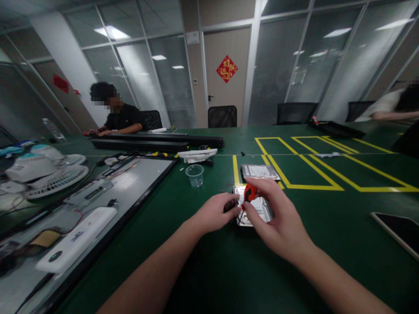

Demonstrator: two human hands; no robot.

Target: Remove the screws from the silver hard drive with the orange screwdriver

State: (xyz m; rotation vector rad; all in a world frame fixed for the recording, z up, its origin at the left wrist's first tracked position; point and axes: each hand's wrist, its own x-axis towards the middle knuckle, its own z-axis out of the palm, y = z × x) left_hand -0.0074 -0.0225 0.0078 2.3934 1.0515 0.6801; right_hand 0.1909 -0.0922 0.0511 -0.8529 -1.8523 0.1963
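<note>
A silver hard drive [261,208] lies on the green table [209,270], partly covered by my hands. My right hand [278,213] grips a red and black screwdriver [250,192], its shaft slanting down over the drive's left part. At the drive's left edge is my left hand [218,212], fingers bent round beside the screwdriver; whether they pinch something small is hidden. Just behind lies a second hard drive [258,171], label side up. A clear plastic cup [195,175] stands to the left of the drives.
A large panel [131,176] with a white power strip [77,237] and wires fills the left. White fans [49,170] stand beyond it. Black bars [157,141] lie before a seated person. A phone [401,231] is at right; another person sits far right.
</note>
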